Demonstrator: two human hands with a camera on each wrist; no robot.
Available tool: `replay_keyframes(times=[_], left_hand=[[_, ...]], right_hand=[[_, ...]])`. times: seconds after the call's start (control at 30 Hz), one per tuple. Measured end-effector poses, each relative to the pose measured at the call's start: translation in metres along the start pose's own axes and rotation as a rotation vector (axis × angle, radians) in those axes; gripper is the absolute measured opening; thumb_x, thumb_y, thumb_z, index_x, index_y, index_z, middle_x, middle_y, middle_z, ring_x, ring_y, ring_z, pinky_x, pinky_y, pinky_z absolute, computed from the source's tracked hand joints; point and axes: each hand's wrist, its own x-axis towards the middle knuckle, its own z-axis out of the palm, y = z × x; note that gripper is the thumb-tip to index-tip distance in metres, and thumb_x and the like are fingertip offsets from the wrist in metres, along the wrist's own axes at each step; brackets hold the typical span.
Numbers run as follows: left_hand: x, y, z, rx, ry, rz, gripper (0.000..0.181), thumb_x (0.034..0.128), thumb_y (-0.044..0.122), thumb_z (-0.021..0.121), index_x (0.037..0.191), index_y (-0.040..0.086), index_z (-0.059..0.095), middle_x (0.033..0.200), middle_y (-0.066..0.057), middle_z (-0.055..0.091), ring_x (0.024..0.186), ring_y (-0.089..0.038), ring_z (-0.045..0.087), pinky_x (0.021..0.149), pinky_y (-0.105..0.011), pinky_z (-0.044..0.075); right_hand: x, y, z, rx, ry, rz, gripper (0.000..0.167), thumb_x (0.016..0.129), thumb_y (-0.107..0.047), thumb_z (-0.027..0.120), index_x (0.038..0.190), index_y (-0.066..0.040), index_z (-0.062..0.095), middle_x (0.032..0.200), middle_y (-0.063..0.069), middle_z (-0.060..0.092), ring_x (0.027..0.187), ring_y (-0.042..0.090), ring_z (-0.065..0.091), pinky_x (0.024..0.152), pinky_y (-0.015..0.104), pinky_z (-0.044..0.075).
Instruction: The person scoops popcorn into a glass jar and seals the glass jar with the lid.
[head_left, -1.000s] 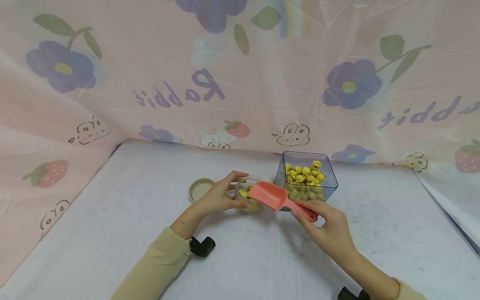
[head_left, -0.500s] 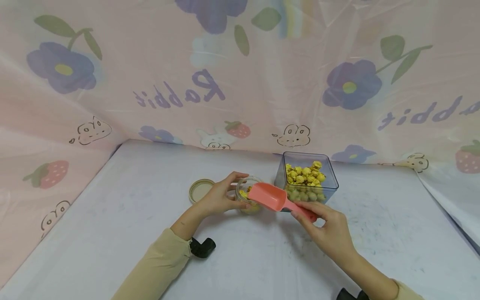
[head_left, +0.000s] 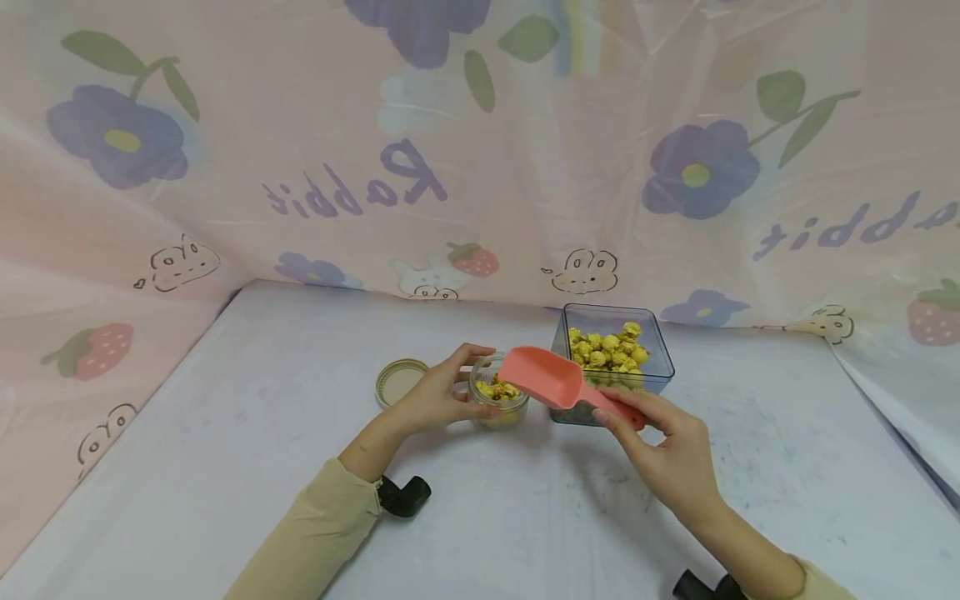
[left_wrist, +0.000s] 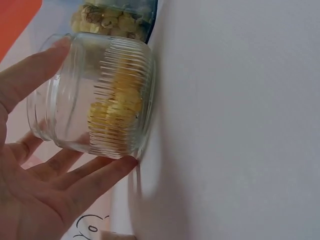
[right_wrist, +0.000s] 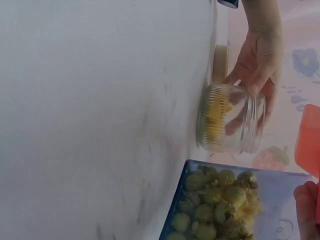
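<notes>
A ribbed glass jar [head_left: 501, 414] stands upright on the table with some yellow popcorn in its lower part [left_wrist: 117, 110]. My left hand [head_left: 438, 392] is curled round the jar's side, thumb near the rim in the left wrist view. The handle of a coral scoop [head_left: 546, 377] is pinched by my right hand [head_left: 671, 446]; its bowl is held above and right of the jar's mouth, and no popcorn shows in it. Behind the scoop, a clear square tub [head_left: 656, 382] holds yellow popcorn [head_left: 609, 348].
A round lid [head_left: 397, 382] lies on the white table [head_left: 465, 517], just left of my left hand. Behind the table hangs a pink printed sheet [head_left: 525, 192]. Black pieces are at both wrists.
The scoop and my right hand have risen slightly and moved right, away from the jar's mouth, leaving more of the popcorn inside visible. My left hand has stayed on the jar.
</notes>
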Motion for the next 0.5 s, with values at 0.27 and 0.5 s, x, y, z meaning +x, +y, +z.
replay_keyframes(times=[0.27,0.5], left_hand=[[-0.001,0.011,-0.001,0.178,0.011,0.002,0.079,0.076,0.019,0.082,0.141,0.01,0.039,0.143,-0.016,0.044,0.131,-0.036,0.045,0.107,-0.052,0.038],[0.004,0.025,0.005,0.275,0.034,-0.011,0.092,0.0732,0.04,0.082,0.146,0.011,0.035,0.145,-0.01,0.041,0.135,-0.025,0.039,0.111,-0.048,0.034]], right_hand=[[0.004,0.001,-0.01,-0.003,0.017,-0.039,0.035,0.07,0.009,0.079,0.102,-0.004,0.073,0.097,-0.006,0.071,0.077,-0.003,0.055,0.066,0.008,0.044],[0.011,0.007,-0.02,0.017,0.063,-0.049,0.036,0.067,0.013,0.078,0.1,-0.001,0.073,0.089,-0.017,0.065,0.074,-0.002,0.051,0.065,0.007,0.043]])
